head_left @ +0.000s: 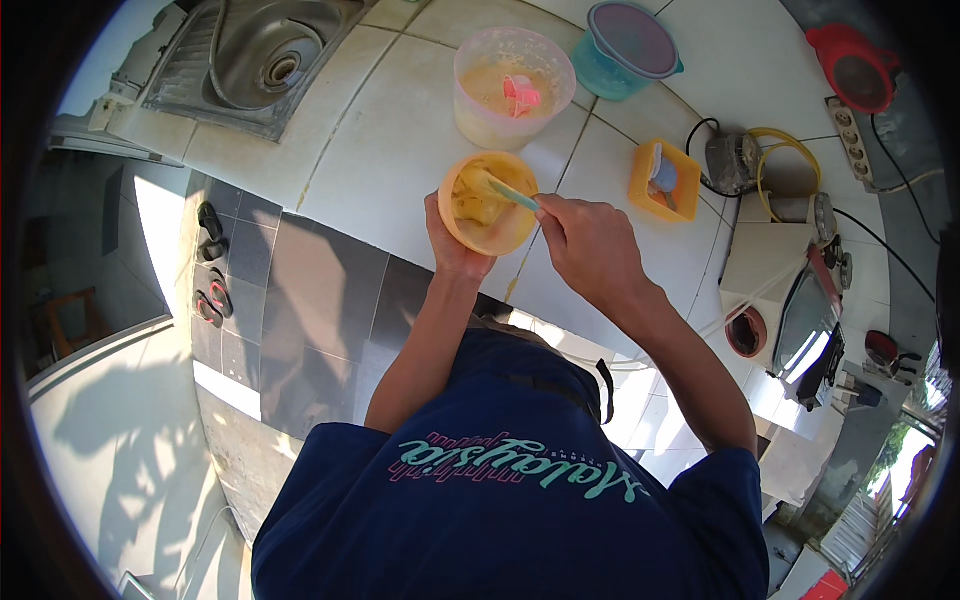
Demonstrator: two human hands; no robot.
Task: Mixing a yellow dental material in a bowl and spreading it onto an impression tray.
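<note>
My left hand (456, 248) is wrapped around the side of a small yellow-orange bowl (500, 246), held up near the counter's front edge. Wet yellow stuff (470, 205) coats the inside of the bowl. Between the fingers of my right hand (598, 250) is the pale green handle of a spatula (516, 196), whose head reaches down into the bowl. Just beyond the bowl stands a translucent tub (505, 132) with pale beige contents, and a pink scoop (520, 95) rests in it.
Farther back is a teal lidded container (610, 75). To the right are a yellow square basket (650, 200) with small items, a scale-like device (735, 160), a power strip (850, 140) and cables. A metal sink (235, 55) sits at the far left; sandals (212, 235) lie on the floor.
</note>
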